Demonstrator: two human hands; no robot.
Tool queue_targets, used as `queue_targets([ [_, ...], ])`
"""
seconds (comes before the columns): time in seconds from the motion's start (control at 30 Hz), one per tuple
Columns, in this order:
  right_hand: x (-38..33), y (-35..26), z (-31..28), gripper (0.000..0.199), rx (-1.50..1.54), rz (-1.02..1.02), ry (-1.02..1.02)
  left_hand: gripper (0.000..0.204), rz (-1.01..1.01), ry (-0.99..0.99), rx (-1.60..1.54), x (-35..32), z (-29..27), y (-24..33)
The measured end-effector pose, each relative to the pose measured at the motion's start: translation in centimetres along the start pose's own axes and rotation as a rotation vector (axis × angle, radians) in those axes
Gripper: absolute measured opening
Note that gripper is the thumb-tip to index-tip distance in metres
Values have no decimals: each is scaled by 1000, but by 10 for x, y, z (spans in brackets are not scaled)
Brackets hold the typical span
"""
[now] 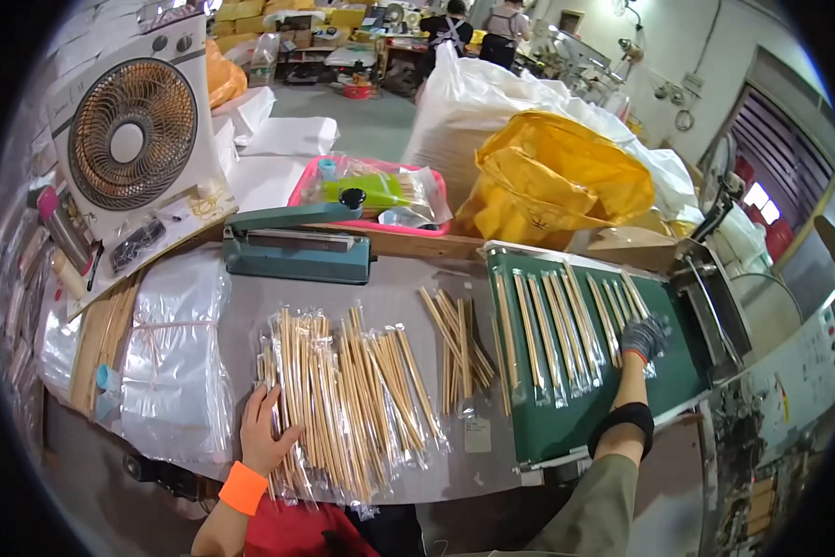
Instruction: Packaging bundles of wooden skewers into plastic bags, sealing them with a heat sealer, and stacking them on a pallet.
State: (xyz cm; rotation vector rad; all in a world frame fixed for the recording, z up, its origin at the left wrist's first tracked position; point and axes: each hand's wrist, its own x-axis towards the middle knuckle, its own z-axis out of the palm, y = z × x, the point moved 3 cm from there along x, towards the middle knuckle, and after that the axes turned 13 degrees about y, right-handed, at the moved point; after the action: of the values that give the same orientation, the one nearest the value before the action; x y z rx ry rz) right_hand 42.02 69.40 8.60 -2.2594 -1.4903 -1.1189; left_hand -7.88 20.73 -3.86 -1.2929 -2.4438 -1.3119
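My left hand (267, 429) wears an orange wristband (243, 487); my right hand (644, 338) a grey glove. Pale tan chopsticks (348, 399) in clear wrappers mid-frame, dark green belt (584, 371) right, teal sealer (297, 243) above, yellow bag (556, 176) upper right.

The scene is seen from a single wide fisheye camera worn on the head, tilted steeply down and forward over the surface (417, 278). The near edge of the surface is caught close at the bottom of the frame, where both forearms enter. Straight edges are bent toward the rim, and the corners are blacked out. Beyond the far edge, the workshop floor (362, 121) is taken in at a distance.
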Motion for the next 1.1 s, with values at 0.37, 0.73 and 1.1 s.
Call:
queue_targets([
  [0.37,-6,-21,15,40,360,-258,-33,52,95,4,2,9,-2,10],
  [0.73,-175,-118,-200,34,787,-760,-21,52,84,109,-130,6,9,11],
  [1.1,-206,-235,-112,62,925,-429,-492,75,-373,185,-441,14,10,-37],
])
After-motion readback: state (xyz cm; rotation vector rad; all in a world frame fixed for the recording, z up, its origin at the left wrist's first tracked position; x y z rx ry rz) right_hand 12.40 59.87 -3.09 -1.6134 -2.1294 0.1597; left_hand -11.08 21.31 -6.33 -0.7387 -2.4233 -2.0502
